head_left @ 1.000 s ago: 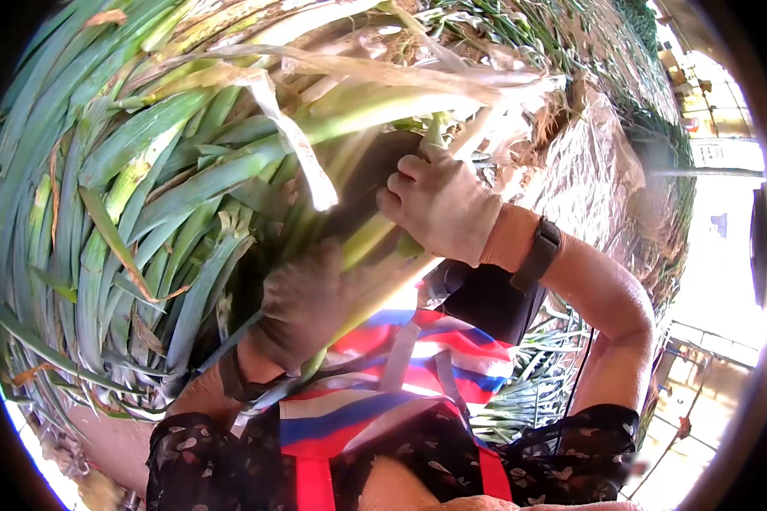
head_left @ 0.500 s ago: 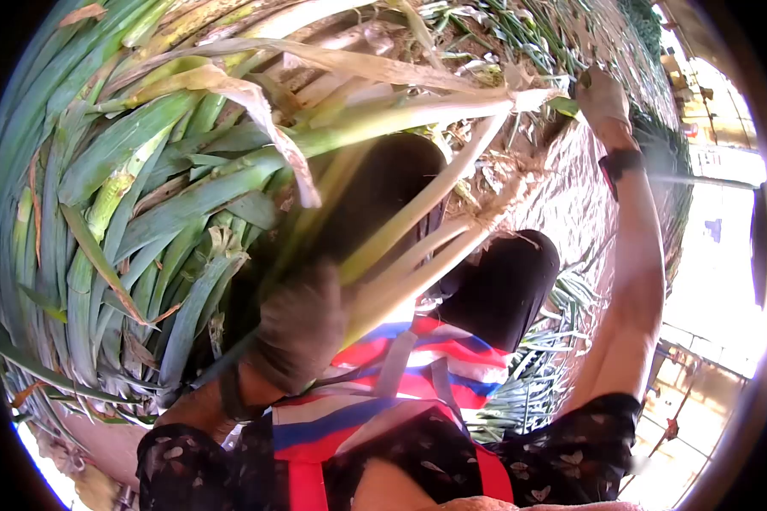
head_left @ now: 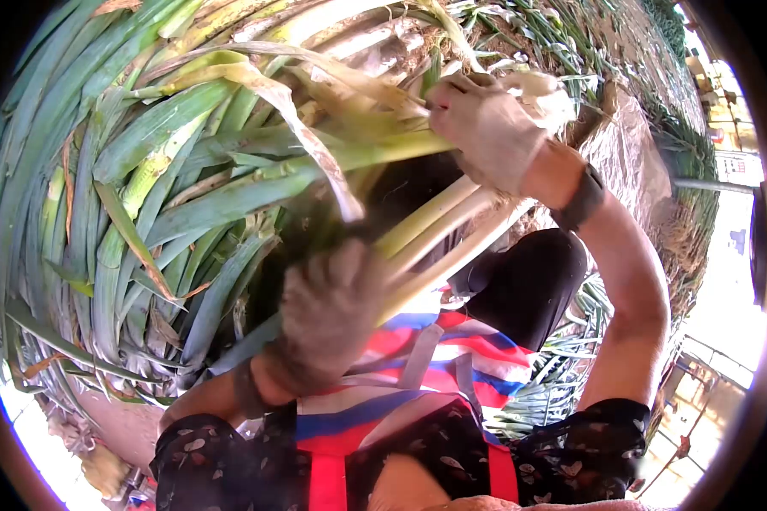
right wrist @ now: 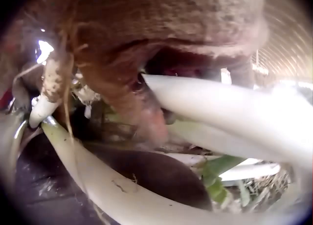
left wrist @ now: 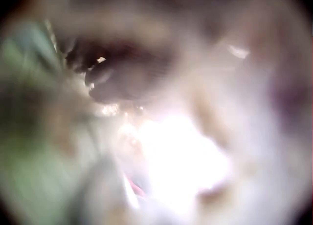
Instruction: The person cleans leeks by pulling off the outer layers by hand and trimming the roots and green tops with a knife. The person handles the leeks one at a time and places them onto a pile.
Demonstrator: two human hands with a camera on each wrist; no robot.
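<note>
In the head view my left hand (head_left: 328,302), gloved and blurred, grips several long green onions (head_left: 456,230) near the lap, their white ends pointing up and right. My right hand (head_left: 490,128), in a pale glove, holds the white end of another green onion (head_left: 392,146) above that bunch. In the right wrist view its fingers curl at a thick white stalk (right wrist: 210,98), and a second stalk (right wrist: 132,191) crosses below. A dry, curled leaf (head_left: 273,89) hangs beside the onion. Blur hides most detail in the left wrist view.
A big heap of green onions (head_left: 145,213) fills the left side. Dark-clad knees (head_left: 528,285) lie under the work, below a striped apron (head_left: 418,375). More onions (head_left: 562,366) lie beside the right leg. Plastic sheeting (head_left: 626,153) and loose leaves spread at upper right.
My right hand went from the bunch out to the far upper right, then came back and took hold of another onion. The left hand keeps its grip on the bunch, shifting slightly right.
</note>
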